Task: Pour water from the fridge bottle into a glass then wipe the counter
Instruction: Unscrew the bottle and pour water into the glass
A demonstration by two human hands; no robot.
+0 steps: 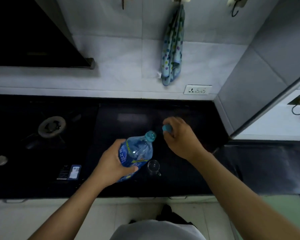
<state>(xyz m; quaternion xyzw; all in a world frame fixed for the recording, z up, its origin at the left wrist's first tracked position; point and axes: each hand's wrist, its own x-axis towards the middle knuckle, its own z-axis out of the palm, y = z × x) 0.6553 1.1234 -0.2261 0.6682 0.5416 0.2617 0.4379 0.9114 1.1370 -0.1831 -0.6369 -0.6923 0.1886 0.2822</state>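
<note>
Left hand (111, 163): fingers and thumb wrapped round the mid-body of the bottle (137, 151), thumb lying across the label on the near side. The bottle mouth is uncapped. I cannot tell whether the base touches the surface (180, 181) or is held just clear of it.

Right hand (180, 137): fingers curled, pinching the blue cap (167, 128). It sits beyond and to the right of the bottle mouth, apart from it.

Glass (153, 166): upright on the surface, just right of the left thumb tip and beside the bottle's lower body. It looks empty, though the dim light leaves this uncertain.

Key relation: the bottle's long axis runs from the base near the left wrist, up and away to the right. The mouth therefore lies past the glass, on its far side. The left hand is much nearer the glass than the right.

Judgement: uncapping is done and pouring has not begun. The mouth must come back toward the person and tip over the rim. A large bottle held in one hand over a small glass is a spill risk.

A spotted cloth (172, 49) hangs on the wall well beyond the right hand and is probably meant for the wipe.
</note>
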